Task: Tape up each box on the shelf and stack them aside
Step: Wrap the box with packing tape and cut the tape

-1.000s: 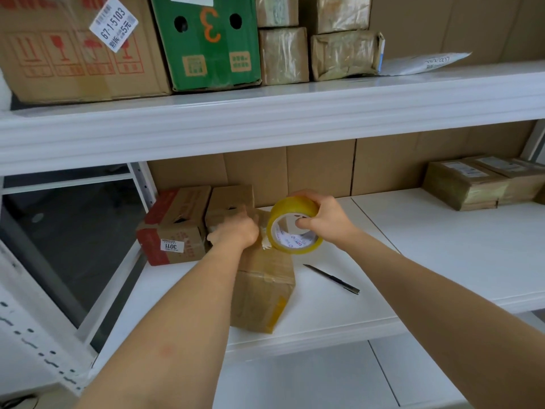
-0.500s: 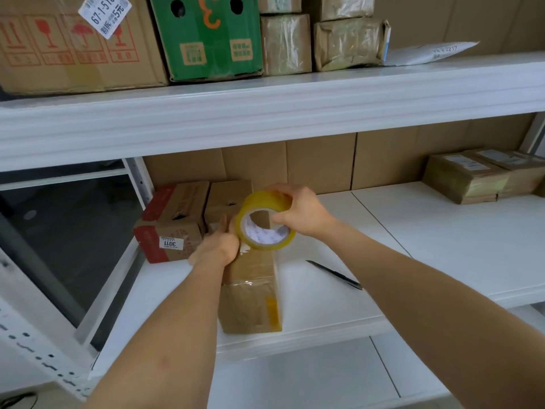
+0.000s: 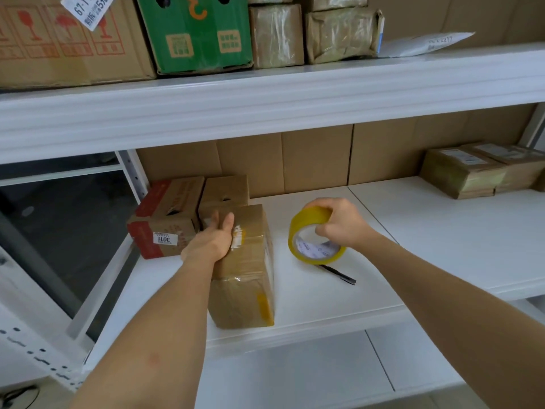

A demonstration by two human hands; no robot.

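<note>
A brown cardboard box (image 3: 247,278) with shiny tape over its top lies lengthwise on the white middle shelf (image 3: 427,231). My left hand (image 3: 211,242) grips the box's upper left edge, thumb on top. My right hand (image 3: 339,222) holds a roll of yellow tape (image 3: 314,236) to the right of the box, its lower rim close to the shelf. A black pen-like cutter (image 3: 339,274) lies just under the roll. Two more boxes stand behind: a red-and-brown one (image 3: 165,215) and a plain brown one (image 3: 225,190).
Taped flat parcels (image 3: 463,172) are stacked at the shelf's far right. The upper shelf carries a large brown carton (image 3: 67,42), a green box (image 3: 194,31), wrapped parcels (image 3: 342,33) and a white mailer (image 3: 424,44). A white upright post (image 3: 132,175) stands left of the boxes.
My right hand has carried the tape roll away from the box to the right and down toward the shelf. My left hand shifted its grip onto the box's top left edge.
</note>
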